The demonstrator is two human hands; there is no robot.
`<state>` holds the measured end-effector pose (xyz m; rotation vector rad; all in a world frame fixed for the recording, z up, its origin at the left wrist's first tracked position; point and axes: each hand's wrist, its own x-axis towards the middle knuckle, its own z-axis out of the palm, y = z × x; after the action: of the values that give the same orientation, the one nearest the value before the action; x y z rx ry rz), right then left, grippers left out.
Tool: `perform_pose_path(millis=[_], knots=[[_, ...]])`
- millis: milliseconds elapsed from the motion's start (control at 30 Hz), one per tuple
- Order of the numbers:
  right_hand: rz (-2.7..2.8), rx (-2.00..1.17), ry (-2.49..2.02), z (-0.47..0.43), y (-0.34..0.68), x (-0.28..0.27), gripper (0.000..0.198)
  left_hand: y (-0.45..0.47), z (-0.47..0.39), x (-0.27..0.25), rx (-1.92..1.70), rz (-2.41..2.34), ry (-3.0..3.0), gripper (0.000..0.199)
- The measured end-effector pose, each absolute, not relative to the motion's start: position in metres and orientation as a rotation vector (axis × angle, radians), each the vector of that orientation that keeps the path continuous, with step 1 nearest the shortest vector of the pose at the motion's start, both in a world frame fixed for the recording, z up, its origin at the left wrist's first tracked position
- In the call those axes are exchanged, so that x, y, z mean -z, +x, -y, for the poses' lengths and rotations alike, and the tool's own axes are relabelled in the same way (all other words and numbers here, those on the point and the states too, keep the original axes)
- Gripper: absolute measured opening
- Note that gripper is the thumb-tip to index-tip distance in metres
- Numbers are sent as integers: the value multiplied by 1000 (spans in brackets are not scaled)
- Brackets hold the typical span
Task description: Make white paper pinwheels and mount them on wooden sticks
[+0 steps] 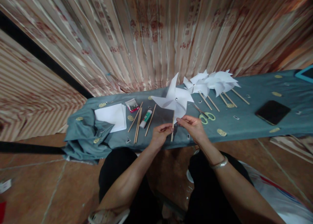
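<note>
A white paper pinwheel (pixel 173 101) with a pin at its centre stands upright on a thin wooden stick in front of me. My left hand (pixel 161 132) is closed, its thumb and fingers pinching the stick low down. My right hand (pixel 193 125) is closed too, fingertips at the edge of the lowest paper blade. Green-handled scissors (pixel 206 115) lie just beyond my right hand. To the left of the pinwheel are a glue stick (pixel 146 118), several loose wooden sticks (pixel 138 124) and a small red box of pins (pixel 132 105).
A stack of white paper (pixel 112 116) lies at the left on the blue-green cloth (pixel 246 97). Several pinwheels (pixel 220 81) overlap along the back edge. A dark phone-like slab (pixel 273 112) rests at the right, with a blue-edged device (pixel 305 74) beyond. A pleated curtain (pixel 156 38) hangs behind.
</note>
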<state>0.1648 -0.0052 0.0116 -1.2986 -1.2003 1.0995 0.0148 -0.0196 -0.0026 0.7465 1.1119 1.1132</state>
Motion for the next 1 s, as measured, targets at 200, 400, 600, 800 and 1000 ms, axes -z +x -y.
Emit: perform_pose_path(millis=[200, 400, 600, 800, 1000], knots=[[1256, -1040, -1310, 6, 163, -12, 45, 16, 20, 5, -1112, -1123, 737, 28], [1296, -1009, -1354, 10, 162, -17, 44, 15, 20, 6, -1103, -1102, 737, 28], [1299, -792, -1408, 5, 188, -17, 44, 13, 20, 5, -1114, -1105, 715, 30], [1075, -535, -1458, -12, 228, -19, 36, 13, 23, 3, -1079, -1086, 713, 32], [1057, -622, -1395, -29, 239, -11, 36, 12, 25, 3, -1005, -1066, 729, 37]])
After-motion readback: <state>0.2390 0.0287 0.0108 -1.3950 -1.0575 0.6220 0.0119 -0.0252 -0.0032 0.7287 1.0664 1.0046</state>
